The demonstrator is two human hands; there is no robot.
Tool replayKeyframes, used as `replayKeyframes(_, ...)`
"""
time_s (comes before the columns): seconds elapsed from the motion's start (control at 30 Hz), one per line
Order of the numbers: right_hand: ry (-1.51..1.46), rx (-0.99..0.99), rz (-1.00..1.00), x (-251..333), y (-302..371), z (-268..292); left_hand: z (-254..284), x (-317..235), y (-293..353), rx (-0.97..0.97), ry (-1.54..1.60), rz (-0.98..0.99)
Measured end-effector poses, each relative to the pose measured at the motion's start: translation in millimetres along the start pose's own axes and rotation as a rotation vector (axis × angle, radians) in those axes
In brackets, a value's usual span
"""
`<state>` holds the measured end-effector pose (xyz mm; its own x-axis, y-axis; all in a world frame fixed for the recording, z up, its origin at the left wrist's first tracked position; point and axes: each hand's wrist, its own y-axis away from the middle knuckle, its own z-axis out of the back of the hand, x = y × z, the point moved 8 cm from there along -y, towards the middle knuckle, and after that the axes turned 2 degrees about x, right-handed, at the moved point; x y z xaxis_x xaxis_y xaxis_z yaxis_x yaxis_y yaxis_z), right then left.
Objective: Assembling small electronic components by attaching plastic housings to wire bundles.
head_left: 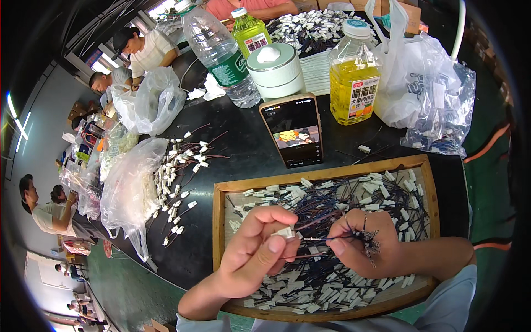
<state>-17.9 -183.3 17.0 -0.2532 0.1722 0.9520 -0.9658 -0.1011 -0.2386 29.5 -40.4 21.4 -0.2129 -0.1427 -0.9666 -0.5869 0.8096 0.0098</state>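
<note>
My left hand (249,257) is closed, pinching a small white plastic connector (286,232) between thumb and fingers. Reddish-brown wires run from the connector side toward the right. Facing it, my right hand (379,249) is closed round a bundle of thin dark wires (369,238), whose small metal-tipped ends stick out past the fingers. One wire, held at the right thumb, points at the connector; I cannot tell whether its tip is inside. Both hands hover over a shallow wooden-framed tray (219,224) heaped with white connectors on dark wires (326,290).
A phone (292,130) stands upright behind the tray, leaning on a pale green round container (275,72). Bottles of yellow drink (357,77) and a large clear bottle (221,55) stand nearby. Plastic bags (133,185) and loose connectors (177,193) lie left. Other people work farther off.
</note>
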Motion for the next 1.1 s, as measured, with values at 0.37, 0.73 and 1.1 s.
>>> replayKeyframes(0.37,0.042,-0.008,0.271,17.8,-1.2,-0.5,-11.9,-1.6,1.1,0.104,-0.150,-0.053)
replayKeyframes(0.73,-0.088,0.140,0.094,7.3,-2.5,-9.9,-23.4,-3.9,5.6,0.154,-0.628,-0.153)
replayKeyframes(1.1,-0.094,-0.153,0.070,3.7,-0.6,14.3,-1.2,-21.5,9.2,-0.089,-0.676,-0.223)
